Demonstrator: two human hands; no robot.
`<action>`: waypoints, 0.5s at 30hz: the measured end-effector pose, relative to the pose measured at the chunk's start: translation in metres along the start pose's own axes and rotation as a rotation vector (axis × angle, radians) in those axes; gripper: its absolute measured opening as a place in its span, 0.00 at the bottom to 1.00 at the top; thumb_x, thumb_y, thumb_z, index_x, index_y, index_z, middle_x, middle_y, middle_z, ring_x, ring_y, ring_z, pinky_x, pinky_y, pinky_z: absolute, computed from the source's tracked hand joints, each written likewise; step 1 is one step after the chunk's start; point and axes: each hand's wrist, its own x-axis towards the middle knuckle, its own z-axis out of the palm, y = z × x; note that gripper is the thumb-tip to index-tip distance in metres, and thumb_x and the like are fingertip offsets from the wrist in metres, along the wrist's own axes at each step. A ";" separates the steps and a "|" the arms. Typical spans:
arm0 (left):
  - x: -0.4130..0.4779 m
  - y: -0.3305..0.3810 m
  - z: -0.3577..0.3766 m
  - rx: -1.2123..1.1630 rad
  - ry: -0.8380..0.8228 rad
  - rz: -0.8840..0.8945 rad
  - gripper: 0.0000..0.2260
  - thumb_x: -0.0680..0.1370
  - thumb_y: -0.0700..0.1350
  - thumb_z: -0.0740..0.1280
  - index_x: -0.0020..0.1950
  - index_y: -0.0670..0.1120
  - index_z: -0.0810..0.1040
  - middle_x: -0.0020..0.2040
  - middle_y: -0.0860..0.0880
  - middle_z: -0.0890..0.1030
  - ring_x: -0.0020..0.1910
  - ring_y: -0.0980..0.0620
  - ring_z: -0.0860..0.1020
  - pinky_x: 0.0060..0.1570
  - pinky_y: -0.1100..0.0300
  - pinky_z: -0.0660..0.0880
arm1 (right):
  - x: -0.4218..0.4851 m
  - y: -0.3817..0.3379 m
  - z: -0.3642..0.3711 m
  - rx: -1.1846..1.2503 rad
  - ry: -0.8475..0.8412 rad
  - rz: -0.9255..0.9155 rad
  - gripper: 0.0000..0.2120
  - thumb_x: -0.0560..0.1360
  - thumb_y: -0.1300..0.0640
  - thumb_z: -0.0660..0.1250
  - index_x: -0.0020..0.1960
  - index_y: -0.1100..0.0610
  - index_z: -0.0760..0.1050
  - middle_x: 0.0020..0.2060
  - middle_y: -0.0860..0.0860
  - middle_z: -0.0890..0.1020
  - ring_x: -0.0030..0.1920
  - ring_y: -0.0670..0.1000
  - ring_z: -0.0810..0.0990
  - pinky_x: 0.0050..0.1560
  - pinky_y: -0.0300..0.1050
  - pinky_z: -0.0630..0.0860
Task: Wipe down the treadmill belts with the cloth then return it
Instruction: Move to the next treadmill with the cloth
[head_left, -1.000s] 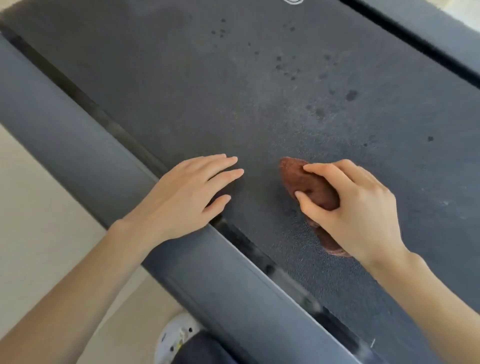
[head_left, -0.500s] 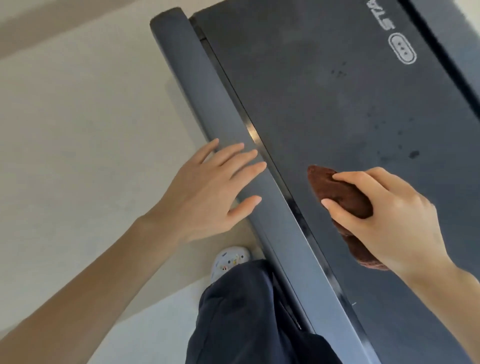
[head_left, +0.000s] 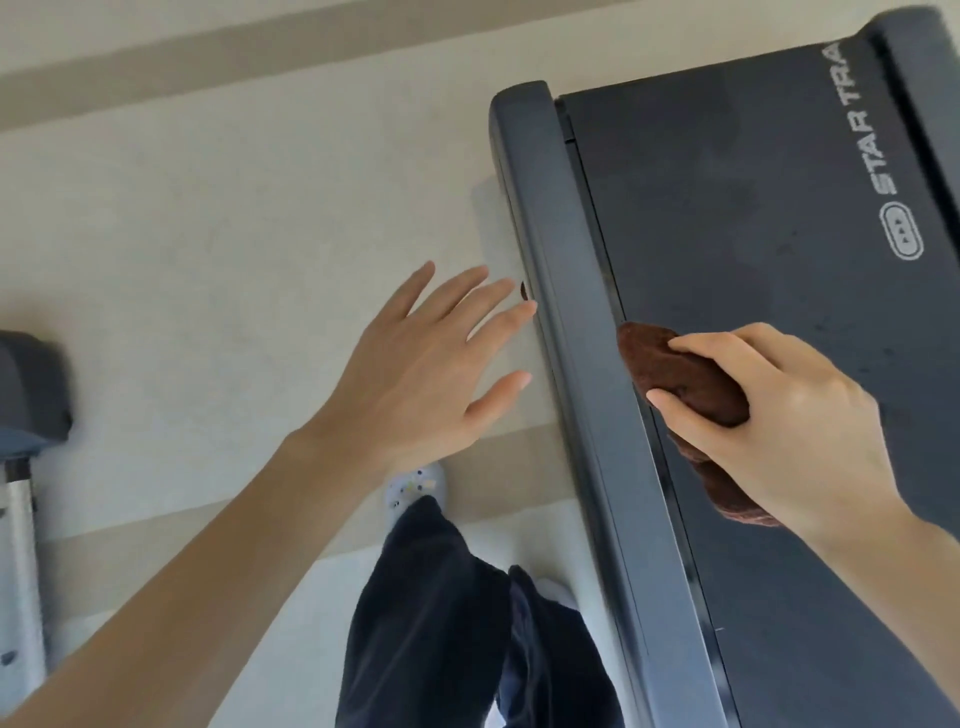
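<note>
Your right hand (head_left: 779, 415) grips a bunched brown cloth (head_left: 691, 384), thumb and fingers curled around it. The cloth sits at the left edge of the black treadmill belt (head_left: 753, 234), just beside the grey side rail (head_left: 582, 338); its lower end trails out under your wrist. White lettering reading "STAR TRA" (head_left: 862, 119) runs along the belt's far end.

Your left hand (head_left: 415, 374) is spread flat with fingers straight and apart, holding nothing. It is over the beige floor (head_left: 208, 234) to the left of the rail, fingertips close to the rail's outer edge; whether they touch it cannot be told.

Below, your dark trousers (head_left: 441, 597) and a pale patterned shoe (head_left: 415, 488) stand beside the treadmill. Part of another grey machine (head_left: 31, 384) shows at the left edge.
</note>
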 end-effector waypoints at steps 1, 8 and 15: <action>-0.001 -0.006 -0.006 0.000 -0.001 -0.002 0.25 0.79 0.57 0.48 0.71 0.47 0.68 0.70 0.47 0.70 0.71 0.46 0.65 0.71 0.45 0.58 | 0.004 -0.008 -0.004 -0.007 0.001 -0.007 0.18 0.71 0.41 0.62 0.53 0.51 0.79 0.43 0.49 0.80 0.41 0.54 0.79 0.35 0.41 0.69; -0.008 -0.056 -0.057 -0.051 -0.004 0.004 0.25 0.78 0.57 0.50 0.72 0.48 0.66 0.72 0.46 0.68 0.72 0.46 0.64 0.71 0.44 0.59 | 0.037 -0.072 -0.028 -0.016 0.040 0.070 0.17 0.71 0.42 0.64 0.52 0.52 0.80 0.42 0.49 0.80 0.41 0.53 0.79 0.35 0.38 0.68; -0.008 -0.122 -0.176 -0.086 0.047 0.023 0.26 0.78 0.56 0.50 0.72 0.46 0.66 0.72 0.45 0.66 0.72 0.45 0.63 0.71 0.45 0.57 | 0.098 -0.176 -0.090 0.042 0.188 0.096 0.14 0.72 0.47 0.68 0.52 0.55 0.81 0.43 0.51 0.81 0.40 0.54 0.79 0.38 0.41 0.70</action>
